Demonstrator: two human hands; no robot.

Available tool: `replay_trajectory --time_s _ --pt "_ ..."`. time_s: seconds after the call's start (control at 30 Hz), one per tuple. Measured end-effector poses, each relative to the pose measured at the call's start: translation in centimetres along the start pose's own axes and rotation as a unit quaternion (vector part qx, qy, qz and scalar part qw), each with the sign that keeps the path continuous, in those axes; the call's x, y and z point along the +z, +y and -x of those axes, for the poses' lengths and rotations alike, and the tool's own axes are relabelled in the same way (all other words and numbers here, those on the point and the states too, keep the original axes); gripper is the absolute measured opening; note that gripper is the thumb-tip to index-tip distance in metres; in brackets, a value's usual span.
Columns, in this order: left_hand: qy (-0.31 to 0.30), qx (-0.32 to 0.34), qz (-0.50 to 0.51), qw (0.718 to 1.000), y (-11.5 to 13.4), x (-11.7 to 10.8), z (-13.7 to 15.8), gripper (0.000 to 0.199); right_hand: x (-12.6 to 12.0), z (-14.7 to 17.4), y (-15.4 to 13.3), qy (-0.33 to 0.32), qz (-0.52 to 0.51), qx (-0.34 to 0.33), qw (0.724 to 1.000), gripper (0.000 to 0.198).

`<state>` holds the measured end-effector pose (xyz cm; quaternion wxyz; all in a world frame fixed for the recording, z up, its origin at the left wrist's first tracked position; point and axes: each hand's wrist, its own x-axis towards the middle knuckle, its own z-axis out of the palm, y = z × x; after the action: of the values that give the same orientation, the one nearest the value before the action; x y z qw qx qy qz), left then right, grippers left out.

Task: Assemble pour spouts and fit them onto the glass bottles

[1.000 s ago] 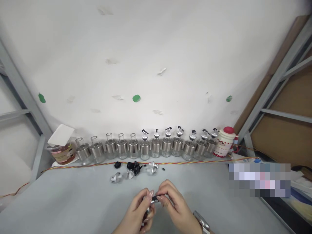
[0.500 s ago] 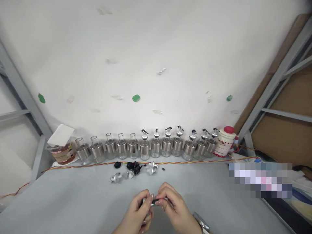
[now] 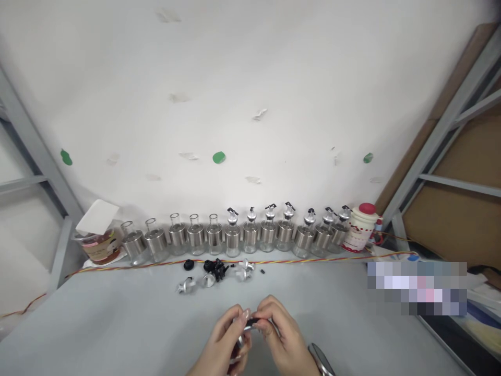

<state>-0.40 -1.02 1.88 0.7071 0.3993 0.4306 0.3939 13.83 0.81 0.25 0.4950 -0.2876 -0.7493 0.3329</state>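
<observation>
My left hand (image 3: 229, 339) is closed round a silver bottle pourer (image 3: 240, 342), mostly covered by the fingers. A small black piece (image 3: 253, 321) lies at the pourer's top between both hands. The thumb and finger of my right hand (image 3: 279, 331) pinch its right end. Beyond the hands lie silver pourer tops (image 3: 187, 285), a heap of small black parts (image 3: 219, 270) and a black round stopper (image 3: 188, 265).
Several glass bottles with steel sleeves (image 3: 214, 237) line the wall; those on the right carry pourers. A twisted wire (image 3: 152, 265) runs before them. A plastic tub (image 3: 102, 248) stands left, a cream cup with a red lid (image 3: 360, 230) right. A blurred-out patch covers the right side.
Both hands have shifted slightly and the right has tilted a little. More of the silver pourer shows under the left fingers. The things on the table have not moved.
</observation>
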Motion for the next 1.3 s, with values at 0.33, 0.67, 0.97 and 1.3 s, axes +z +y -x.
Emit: replay_trajectory --time_s 0.33,0.67,0.97,1.3 --pt "0.066 0.025 -0.053 0.996 0.1 -0.6 -0.3 0.048 -0.8 -0.6 -0.1 -0.003 -0.004 0.058 0.998 0.020" --pt "-0.019 0.092 -0.071 0.993 0.2 -0.6 0.5 0.039 -1.4 -0.7 -0.6 -0.044 0.021 0.001 0.999 0.019" --pt "0.014 0.073 -0.106 0.992 0.5 -0.3 0.7 0.040 -2.0 -0.8 -0.3 -0.112 0.115 -0.053 0.986 0.020" --pt "-0.016 0.135 -0.128 0.982 0.0 -0.4 0.5 0.033 -1.7 -0.8 -0.1 -0.105 0.124 -0.059 0.985 0.019"
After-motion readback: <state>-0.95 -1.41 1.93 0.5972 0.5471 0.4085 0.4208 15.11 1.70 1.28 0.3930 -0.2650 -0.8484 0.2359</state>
